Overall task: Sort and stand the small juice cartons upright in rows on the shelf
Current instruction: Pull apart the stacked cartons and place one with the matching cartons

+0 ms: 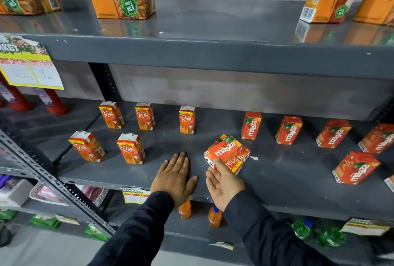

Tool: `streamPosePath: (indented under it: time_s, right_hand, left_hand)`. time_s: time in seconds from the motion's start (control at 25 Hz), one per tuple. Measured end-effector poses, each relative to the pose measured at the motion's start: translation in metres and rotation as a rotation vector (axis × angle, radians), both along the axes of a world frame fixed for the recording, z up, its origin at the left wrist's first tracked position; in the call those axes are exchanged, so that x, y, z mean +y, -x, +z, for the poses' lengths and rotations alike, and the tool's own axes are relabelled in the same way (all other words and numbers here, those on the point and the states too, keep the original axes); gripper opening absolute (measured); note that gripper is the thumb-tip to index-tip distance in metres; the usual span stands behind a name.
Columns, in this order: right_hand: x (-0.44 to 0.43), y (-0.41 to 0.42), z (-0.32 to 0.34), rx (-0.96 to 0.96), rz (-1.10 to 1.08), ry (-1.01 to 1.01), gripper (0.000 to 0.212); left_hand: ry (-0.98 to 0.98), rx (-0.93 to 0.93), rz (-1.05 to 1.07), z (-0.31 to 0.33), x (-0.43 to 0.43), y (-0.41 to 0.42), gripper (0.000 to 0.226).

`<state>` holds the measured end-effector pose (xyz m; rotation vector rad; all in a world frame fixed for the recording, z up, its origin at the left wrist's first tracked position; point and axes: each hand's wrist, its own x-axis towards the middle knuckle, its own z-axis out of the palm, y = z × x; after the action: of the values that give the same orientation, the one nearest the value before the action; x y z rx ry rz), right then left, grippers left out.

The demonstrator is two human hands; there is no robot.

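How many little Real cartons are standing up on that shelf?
5 standing: three in the back row, two in front. A sixth lies in the pile by the right hand.

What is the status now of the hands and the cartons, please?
Left hand flat on shelf, empty. Right hand open, fingertips at unsorted carton pile. Five Real cartons and Maaza cartons upright. Nothing blocking.

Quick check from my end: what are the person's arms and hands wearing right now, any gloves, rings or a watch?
Both arms are in long, dark, plain sleeves that end at the wrists. The left hand and right hand are bare: no gloves, and no rings or watch show. The sleeves carry no visible logos or markings.
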<state>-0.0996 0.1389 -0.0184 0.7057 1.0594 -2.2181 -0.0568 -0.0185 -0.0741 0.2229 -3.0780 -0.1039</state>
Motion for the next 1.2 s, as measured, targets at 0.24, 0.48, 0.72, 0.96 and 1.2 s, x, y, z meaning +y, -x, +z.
streamPosePath:
  time_s: [0.24, 0.48, 0.72, 0.96, 1.2]
  right_hand:
    - [0.025, -0.017, -0.003, 0.037, -0.029, -0.079, 0.035]
    - [0.077, -0.032, 0.01, 0.488, 0.077, -0.172, 0.019]
    - [0.126, -0.035, 0.034, 0.799, 0.184, -0.319, 0.027]
    - [0.152, -0.026, 0.027, 0.721, 0.161, -0.171, 0.027]
    - [0.216, 0.031, 0.007, 0.737, 0.077, -0.401, 0.023]
  left_hand:
    - [-0.005, 0.003, 0.002, 0.003, 0.001, -0.002, 0.079]
    - [-0.004, -0.014, 0.003, 0.005, 0.002, -0.003, 0.075]
    - [0.023, -0.045, 0.017, 0.006, 0.005, -0.004, 0.076]
    - [0.019, -0.052, 0.037, 0.008, 0.007, -0.004, 0.074]
    - [0.037, -0.062, 0.055, 0.004, 0.006, -0.002, 0.079]
